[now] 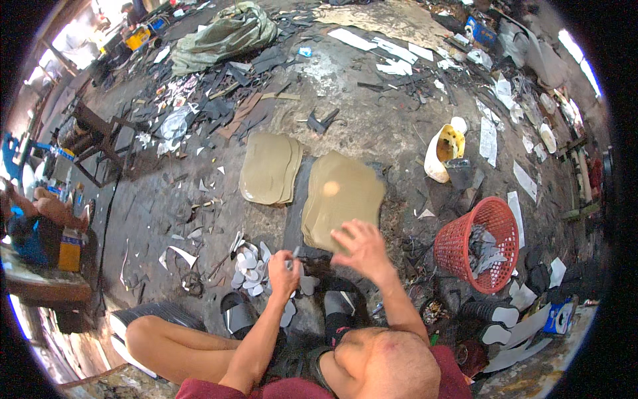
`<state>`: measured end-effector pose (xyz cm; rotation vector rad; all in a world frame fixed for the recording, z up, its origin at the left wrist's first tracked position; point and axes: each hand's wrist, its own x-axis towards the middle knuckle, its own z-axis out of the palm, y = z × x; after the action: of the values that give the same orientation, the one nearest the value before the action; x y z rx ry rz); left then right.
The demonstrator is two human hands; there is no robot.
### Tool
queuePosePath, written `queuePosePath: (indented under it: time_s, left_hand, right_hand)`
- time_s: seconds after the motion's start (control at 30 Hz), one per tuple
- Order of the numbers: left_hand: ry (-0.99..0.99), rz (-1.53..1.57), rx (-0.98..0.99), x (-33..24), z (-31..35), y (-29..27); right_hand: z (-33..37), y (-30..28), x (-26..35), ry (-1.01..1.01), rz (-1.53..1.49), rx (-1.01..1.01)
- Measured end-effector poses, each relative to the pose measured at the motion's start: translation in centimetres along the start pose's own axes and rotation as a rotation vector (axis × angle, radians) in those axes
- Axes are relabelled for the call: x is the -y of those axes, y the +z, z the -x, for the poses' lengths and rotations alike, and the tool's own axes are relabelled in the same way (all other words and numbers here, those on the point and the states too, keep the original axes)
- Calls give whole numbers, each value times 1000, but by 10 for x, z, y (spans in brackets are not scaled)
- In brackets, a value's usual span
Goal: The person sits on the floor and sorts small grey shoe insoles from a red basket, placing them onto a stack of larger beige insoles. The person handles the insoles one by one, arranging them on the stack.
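Observation:
My left hand (pixel 284 274) is closed, with a small grey tip (pixel 296 253) showing above the fingers; the rest of what it grips is hidden. My right hand (pixel 364 247) has its fingers spread, over the near edge of a stack of tan sole-shaped sheets (pixel 342 199). This stack lies on a dark board (pixel 294 216). A second tan stack (pixel 266 169) sits to its left, fanned slightly. Between my hands is a dark block (pixel 312 254). Beside my left hand lies a pile of small grey-white cut pieces (pixel 250 266).
A red plastic basket (pixel 444 247) tilts at right, with grey scraps inside. Beyond it rests a cut-open white container (pixel 435 163), stained yellow. Dark scraps and a greenish sack (pixel 229 36) lie at the back left. A wooden stool (pixel 100 149) stands at left.

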<state>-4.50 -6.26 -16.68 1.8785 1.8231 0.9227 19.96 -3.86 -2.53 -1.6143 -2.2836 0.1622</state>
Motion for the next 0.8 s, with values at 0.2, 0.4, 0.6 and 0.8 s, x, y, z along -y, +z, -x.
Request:
queuePosePath:
  time_s: [0.2,0.4,0.6,0.8]
  left_hand:
    - [-184,682,122,-43,-9,-11]
    - [-292,751,510,-50,-27,-35]
    - [-471,899,230,-56,-77,-9]
    - [-2,374,257,-77,-92,42]
  right_hand:
    - [30,69,33,452,-850,-66]
    - [27,76,16,387,-778,-255]
    - [-4,29,-15,355,-416,-235]
    - [-12,-37,-34,182,-116,-392]
